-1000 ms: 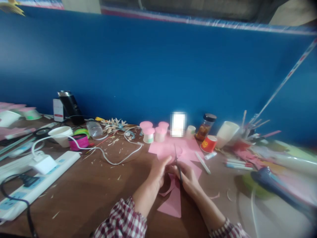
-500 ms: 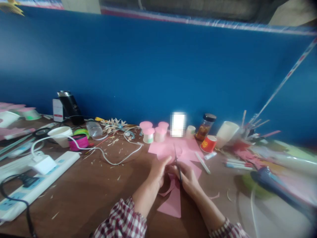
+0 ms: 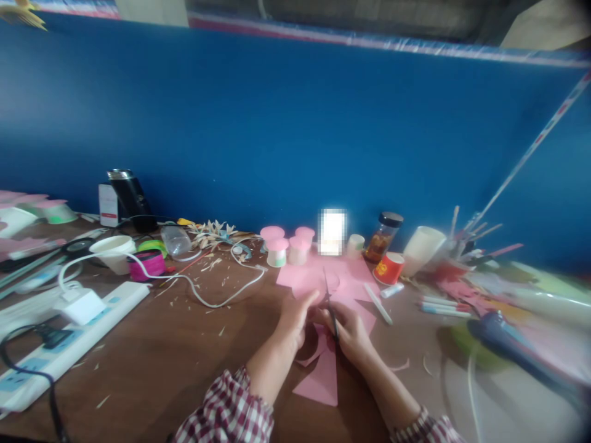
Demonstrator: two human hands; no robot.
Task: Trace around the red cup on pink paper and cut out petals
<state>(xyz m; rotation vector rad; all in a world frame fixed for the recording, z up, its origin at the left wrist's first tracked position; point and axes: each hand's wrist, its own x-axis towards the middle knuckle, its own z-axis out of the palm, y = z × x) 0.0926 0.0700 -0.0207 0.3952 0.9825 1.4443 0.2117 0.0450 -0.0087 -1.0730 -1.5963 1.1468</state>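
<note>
My right hand (image 3: pixel 353 332) is closed around the dark handles of a pair of scissors (image 3: pixel 335 323), whose thin blades point away from me. Close beside it, my left hand (image 3: pixel 293 317) has its thumb stretched forward and its fingers curled. It seems to pinch a piece of pink paper at the blades, partly hidden by the hands. A narrow curved paper strip (image 3: pixel 316 353) hangs or lies below the hands. Under it, a triangular pink paper offcut (image 3: pixel 321 381) rests on the desk. Larger pink paper sheets (image 3: pixel 355 274) lie beyond my hands.
Pink-topped paper cups (image 3: pixel 277 253), a red paper cup (image 3: pixel 388 268) and a lidded jar (image 3: pixel 383 237) stand behind the paper. A white marker (image 3: pixel 378 304) lies to the right. At left are a power strip (image 3: pixel 115 311) and a white cable (image 3: pixel 217 304). A glue gun-like blue tool (image 3: pixel 503 335) sits right.
</note>
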